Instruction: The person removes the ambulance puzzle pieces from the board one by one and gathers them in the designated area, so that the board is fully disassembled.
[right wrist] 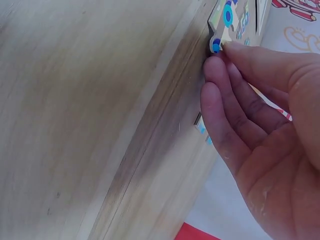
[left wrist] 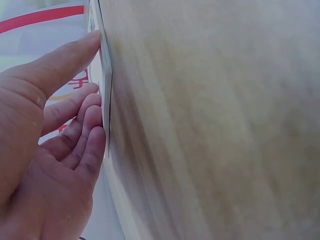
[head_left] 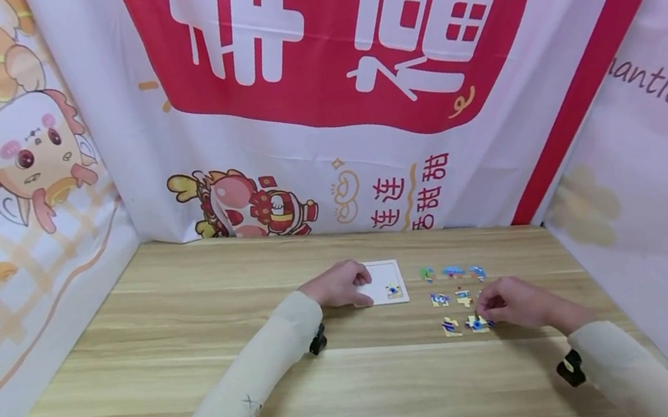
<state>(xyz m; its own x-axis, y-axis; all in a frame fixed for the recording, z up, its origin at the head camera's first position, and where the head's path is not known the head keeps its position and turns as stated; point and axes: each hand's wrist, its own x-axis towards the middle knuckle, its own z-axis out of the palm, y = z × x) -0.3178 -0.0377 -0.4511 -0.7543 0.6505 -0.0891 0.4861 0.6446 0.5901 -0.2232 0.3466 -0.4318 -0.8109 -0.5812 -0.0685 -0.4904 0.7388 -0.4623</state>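
Observation:
My left hand [head_left: 337,285] rests on the left side of a white puzzle tray [head_left: 384,269], its fingertips and thumb touching the face near the edge. One patterned jigsaw piece [head_left: 393,291] lies in the tray's near right corner. To the right, my right hand [head_left: 517,304] pinches the edge of a yellow and blue jigsaw piece [head_left: 475,323] between thumb and forefinger. In the right wrist view that piece [right wrist: 227,19] appears slightly tilted at the fingertips; whether it is fully off the table cannot be told.
Several loose jigsaw pieces lie in rough rows, among them a green one [head_left: 426,273], a blue one [head_left: 454,271] and a purple one [head_left: 439,299]. My right hand partly covers one. The wooden table [head_left: 222,281] meets printed cloth walls [head_left: 463,169] behind and at both sides.

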